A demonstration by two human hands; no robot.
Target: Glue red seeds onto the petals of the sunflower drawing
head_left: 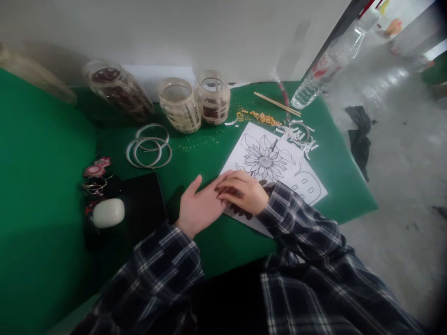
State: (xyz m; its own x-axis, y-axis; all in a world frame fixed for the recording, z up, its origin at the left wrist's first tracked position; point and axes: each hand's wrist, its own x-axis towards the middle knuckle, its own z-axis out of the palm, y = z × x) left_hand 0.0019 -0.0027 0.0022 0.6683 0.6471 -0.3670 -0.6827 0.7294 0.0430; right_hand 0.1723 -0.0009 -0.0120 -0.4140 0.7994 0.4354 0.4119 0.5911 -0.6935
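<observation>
My left hand (204,202) is held out over the lower left of the paper, palm turned up, thumb apart and fingers stretched. Above its fingers, my right hand (246,190) bends over with its fingers drawn together at the left hand's palm. Small dark bits show by the right fingertips; what they pinch is hidden. Under both hands lies a white sheet (226,163) with a line-drawn sunflower (265,160) and a rounded shape with small windows. Dark reddish-brown pieces (242,213) cover part of its lower edge, partly hidden by my right hand.
Behind the sheet stand glass jars (179,104), one tall with dark red contents (118,90). Corn kernels (263,117), chopsticks (277,103), paper strips (296,135) and a plastic bottle (324,70) lie around. At left are tape rings (148,146), keys (94,186) and a white case (109,213).
</observation>
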